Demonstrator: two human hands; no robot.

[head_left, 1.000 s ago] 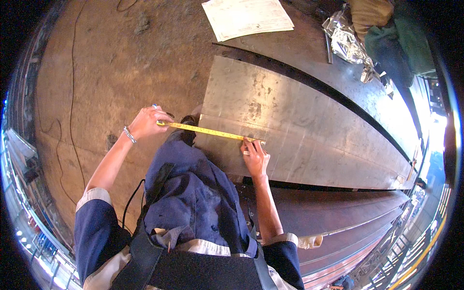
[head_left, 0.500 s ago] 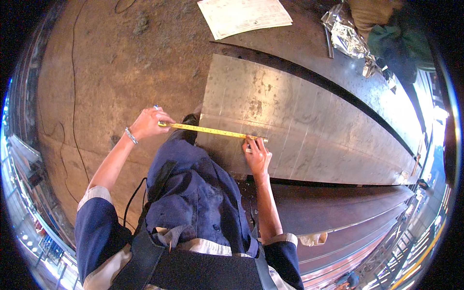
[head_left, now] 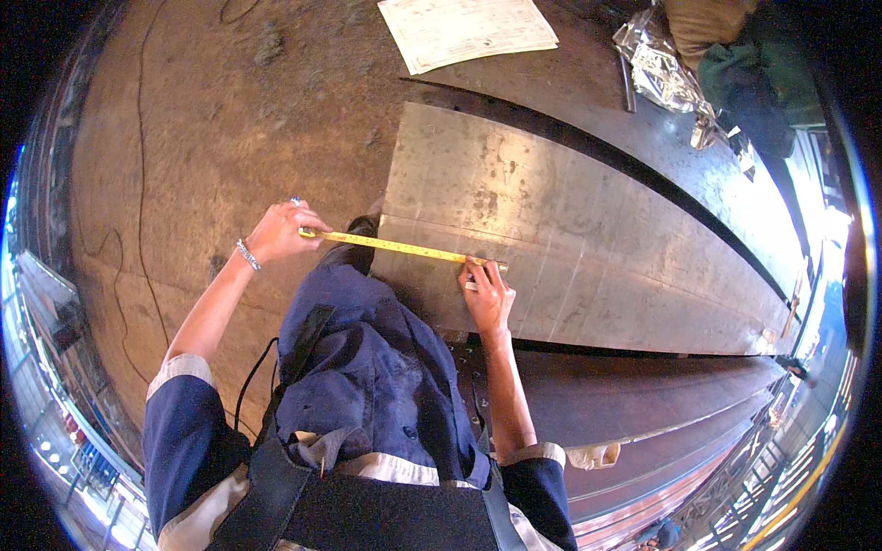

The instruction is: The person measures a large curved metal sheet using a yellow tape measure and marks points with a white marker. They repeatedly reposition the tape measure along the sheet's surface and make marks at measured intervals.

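Observation:
A yellow tape measure blade (head_left: pixel 404 246) stretches between my two hands, across the left edge of a grey metal plate (head_left: pixel 496 174). My left hand (head_left: pixel 283 231), with a bracelet at the wrist, is closed on the tape's left part, out past the plate's edge. Over the plate, my right hand (head_left: pixel 490 298) pinches the tape near its right end. A small whitish piece shows at the right fingers; I cannot make out what it is. The tape's case is hidden, if it is in my left hand.
White paper sheets (head_left: pixel 469 32) lie beyond the plate. Crumpled clear plastic (head_left: pixel 657 69) is at the far right, near another person's dark clothing (head_left: pixel 758 87). Dark steel beams (head_left: pixel 625 390) run along the plate's near side. A thin cable (head_left: pixel 141 184) crosses the brown floor on the left.
Almost nothing differs. The right end of the tape and my right fingers have shifted very slightly to the left.

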